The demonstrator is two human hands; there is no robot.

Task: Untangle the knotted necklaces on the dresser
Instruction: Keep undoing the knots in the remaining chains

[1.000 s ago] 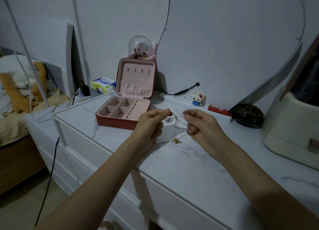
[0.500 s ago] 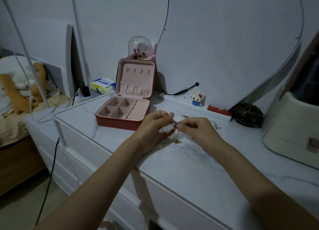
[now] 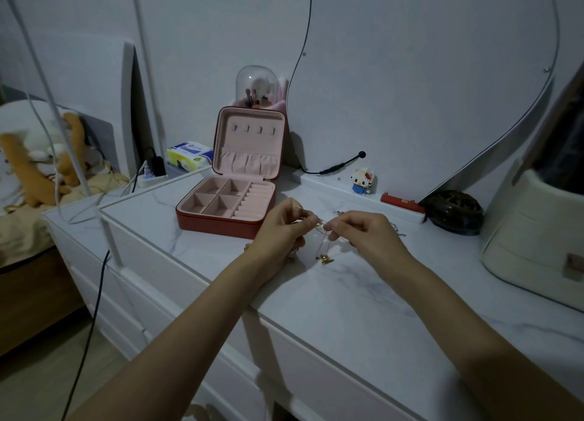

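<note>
Head view: two bare hands meeting just above the white marble bench (image 3: 363, 297), close in front of the open jewellery box (image 3: 227, 206). Left hand (image 3: 278, 234) curled, thumb and forefinger pinching the fine chain of the knotted necklaces (image 3: 322, 231); right hand (image 3: 366, 234) likewise curled, fingertips pinching the same tangle from the other side. Grips nearly touching, likely so that the knot sits taut between them and can be picked apart strand by strand. Below the pinch, thin loops hanging down to a small gold pendant (image 3: 325, 259), resting on or just above the marble; cannot tell which. Held low, probably so that the loose ends lie slack rather than swinging and re-twisting. More chain apparently trailing on the bench to the right of the right hand, too faint to follow.

Jewellery box hinged open, pink-lined lid upright with four small hooks and a gathered pocket, nothing visibly hanging from them. Base divided into four square compartments and a bank of ring rolls, all seemingly bare, presumably waiting for the freed chains. Behind it, a clear glass dome (image 3: 257, 85) over small pink-and-white items, too dim to name. Further right, a small block-built cat figure (image 3: 362, 180) and a dark round openwork bowl (image 3: 453, 210), contents not discernible. Knot judged not yet undone.
</note>
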